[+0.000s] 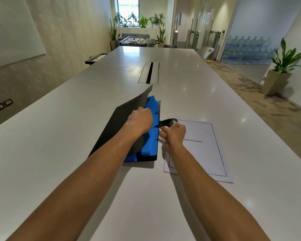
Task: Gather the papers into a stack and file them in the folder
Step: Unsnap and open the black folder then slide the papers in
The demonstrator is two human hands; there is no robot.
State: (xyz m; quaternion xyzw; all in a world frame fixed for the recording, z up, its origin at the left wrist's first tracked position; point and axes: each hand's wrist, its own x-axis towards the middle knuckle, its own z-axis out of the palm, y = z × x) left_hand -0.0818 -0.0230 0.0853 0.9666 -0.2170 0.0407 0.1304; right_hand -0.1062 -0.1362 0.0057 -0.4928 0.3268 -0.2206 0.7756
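A black folder (127, 110) lies on the white table, its cover lifted and tilted up to the left, showing blue stepped dividers (152, 136) inside. My left hand (140, 120) grips the raised cover's edge. My right hand (174, 132) pinches the folder's black snap tab (169, 122) at the folder's right edge. Just to the right lies a stack of white papers (205, 150), top sheet bordered and printed "BIBLIOGRAPHY", flat on the table beside the folder. My right wrist covers the stack's left edge.
The long white table (59, 136) has a metal cable hatch (149, 72) beyond the folder. A white chair (206, 51) stands at the far right side. A potted plant (283, 66) is on the floor to the right.
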